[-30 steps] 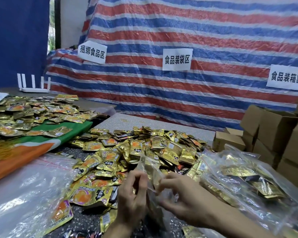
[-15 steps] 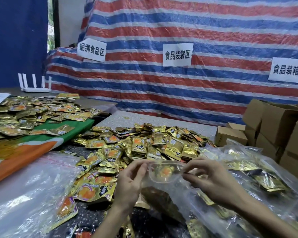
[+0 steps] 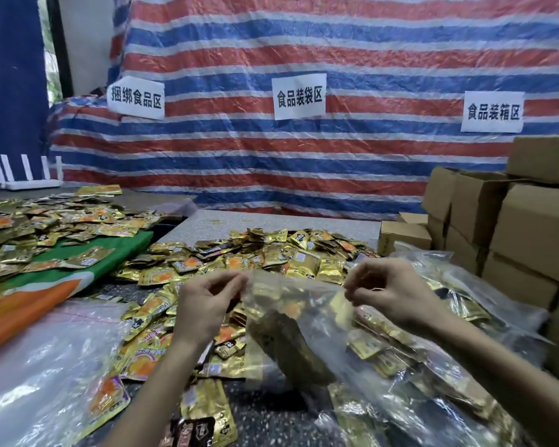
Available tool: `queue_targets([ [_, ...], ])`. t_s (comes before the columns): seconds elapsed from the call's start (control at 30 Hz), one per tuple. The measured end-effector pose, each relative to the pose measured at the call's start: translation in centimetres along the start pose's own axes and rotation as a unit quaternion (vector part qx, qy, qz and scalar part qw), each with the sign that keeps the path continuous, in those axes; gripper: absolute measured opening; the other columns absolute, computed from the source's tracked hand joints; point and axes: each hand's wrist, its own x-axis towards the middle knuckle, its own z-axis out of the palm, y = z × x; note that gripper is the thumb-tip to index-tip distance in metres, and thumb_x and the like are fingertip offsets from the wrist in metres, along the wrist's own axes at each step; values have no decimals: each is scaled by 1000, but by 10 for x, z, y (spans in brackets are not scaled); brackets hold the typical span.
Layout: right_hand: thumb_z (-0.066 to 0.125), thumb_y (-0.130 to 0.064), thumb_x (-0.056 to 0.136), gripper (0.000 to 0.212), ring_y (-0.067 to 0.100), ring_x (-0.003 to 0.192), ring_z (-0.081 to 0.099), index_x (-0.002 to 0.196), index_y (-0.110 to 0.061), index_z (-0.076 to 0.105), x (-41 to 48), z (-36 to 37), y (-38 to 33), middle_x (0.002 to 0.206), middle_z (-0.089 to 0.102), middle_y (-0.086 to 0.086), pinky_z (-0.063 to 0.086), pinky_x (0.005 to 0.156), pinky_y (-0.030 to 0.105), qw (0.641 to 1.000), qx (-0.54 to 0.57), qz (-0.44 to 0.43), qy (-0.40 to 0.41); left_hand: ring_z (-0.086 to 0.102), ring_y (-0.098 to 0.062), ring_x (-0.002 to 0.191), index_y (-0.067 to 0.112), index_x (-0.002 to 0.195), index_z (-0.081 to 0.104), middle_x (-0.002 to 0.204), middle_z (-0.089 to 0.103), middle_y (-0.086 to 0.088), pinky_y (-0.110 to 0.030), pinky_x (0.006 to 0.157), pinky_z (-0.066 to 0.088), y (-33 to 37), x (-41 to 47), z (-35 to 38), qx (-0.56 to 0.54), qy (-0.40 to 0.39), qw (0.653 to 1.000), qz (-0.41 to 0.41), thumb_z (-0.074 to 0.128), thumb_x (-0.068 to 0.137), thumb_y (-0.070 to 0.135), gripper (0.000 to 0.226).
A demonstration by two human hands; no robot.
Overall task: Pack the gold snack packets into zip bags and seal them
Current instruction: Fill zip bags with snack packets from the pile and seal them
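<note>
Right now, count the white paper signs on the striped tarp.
3: left sign, middle sign, right sign, all on the tarp. More may be out of view.

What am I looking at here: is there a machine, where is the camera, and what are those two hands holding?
No machine: a person works with bare hands. The picture comes from a camera worn on the head, looking forward and down. The left hand and right hand each pinch the top edge of a clear zip bag with gold packets inside. Loose gold snack packets lie heaped on the table. Filled bags lie to the right, cardboard boxes stand beyond them, and clear plastic lies at the left.
</note>
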Motion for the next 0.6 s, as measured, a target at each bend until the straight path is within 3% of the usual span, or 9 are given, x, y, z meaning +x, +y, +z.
queue_targets([
  [0.07, 74, 5, 81, 16, 19, 78, 72, 80, -10, 70, 2, -4, 1, 81, 75, 5, 61, 81, 40, 1000, 0, 14, -17, 71, -2, 74, 30, 85, 74, 78, 74, 19, -14, 67, 56, 12, 4, -3, 20, -10, 1000, 21, 74, 84, 6, 24],
  [0.17, 76, 9, 78, 17, 29, 80, 71, 82, -5, 67, 2, -11, -1, 81, 74, 12, 60, 77, 40, 999, 40, 5, -20, 71, -6, 74, 21, 85, 76, 77, 75, 8, -23, 70, 59, 24, 6, -7, 24, -20, 999, 21, 73, 85, 6, 15],
  [0.3, 75, 13, 76, 24, 15, 75, 69, 87, -4, 62, 0, -16, -3, 78, 72, 6, 56, 69, 22, 991, 128, -20, 16, 70, -13, 77, 14, 85, 71, 83, 73, 2, -27, 71, 59, 31, -2, -11, -4, -34, 999, 29, 67, 89, 4, 12],
  [0.4, 71, 13, 79, 25, 16, 77, 66, 90, -3, 57, -1, -11, -3, 83, 69, 8, 55, 68, 23, 992, 125, -6, 22, 67, -11, 74, 15, 84, 68, 79, 69, 4, -23, 66, 56, 32, -12, -5, 16, -18, 999, 38, 65, 91, 1, 16],
  [0.5, 73, -6, 82, 30, 11, 90, 63, 106, -12, 56, -2, -3, -7, 101, 65, 3, 51, 72, 21, 999, 32, 31, -11, 63, -7, 71, 17, 81, 66, 74, 66, 5, -19, 63, 52, 30, -18, 3, 31, 0, 999, 17, 62, 92, -1, 22],
  [0.6, 71, -34, 85, 51, 2, 110, 51, 130, -24, 50, -1, 11, -24, 126, 53, -11, 39, 84, 13, 987, -131, -68, -65, 63, -9, 71, 19, 80, 66, 77, 67, 4, -20, 63, 53, 35, -24, 9, 36, -2, 999, 27, 63, 92, 0, 23],
])
